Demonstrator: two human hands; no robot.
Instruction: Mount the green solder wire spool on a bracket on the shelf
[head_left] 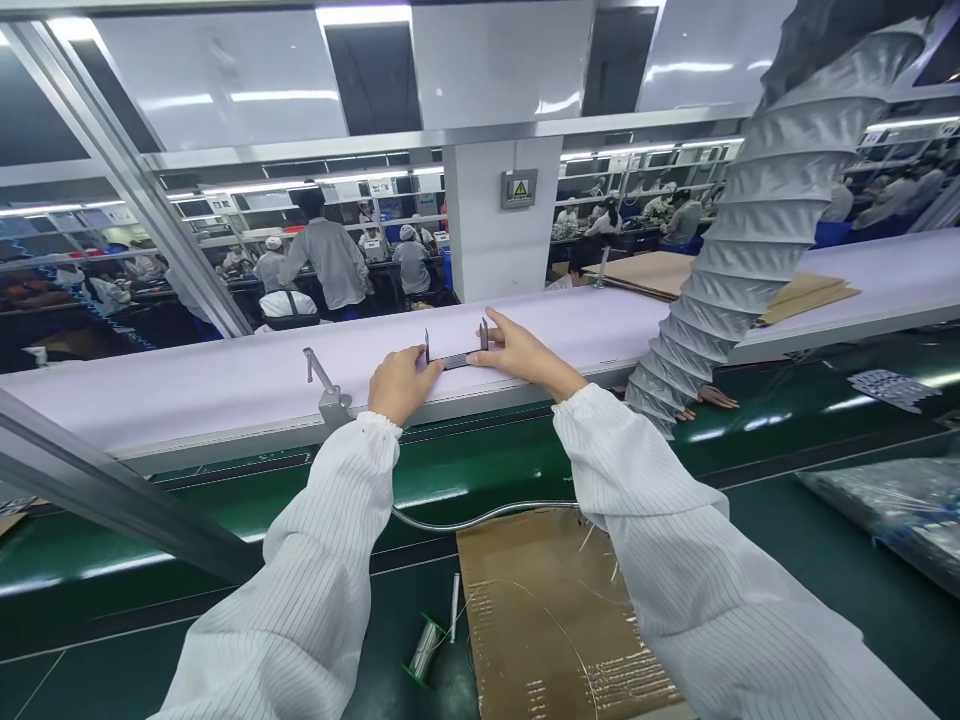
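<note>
Looks across a long white shelf (187, 385) toward a busy workroom (405, 250), past a metal post (161, 190) at far left. With the left hand (403, 385), pinches one end of a small dark bracket (456, 361) above the shelf's near edge; cannot tell whether touching it. With the right hand (521, 352), pinches the other end, equally narrowly. Behind, on a grey box (519, 190), a yellow warning triangle (521, 187), finer marks unreadable. Farther right, a ridged grey hose (765, 215) before brown cardboard sheets (637, 268).

R hand (519, 350) hides pt. of bracket (456, 361); R edge cuts plastic pkg. (900, 500)
</note>
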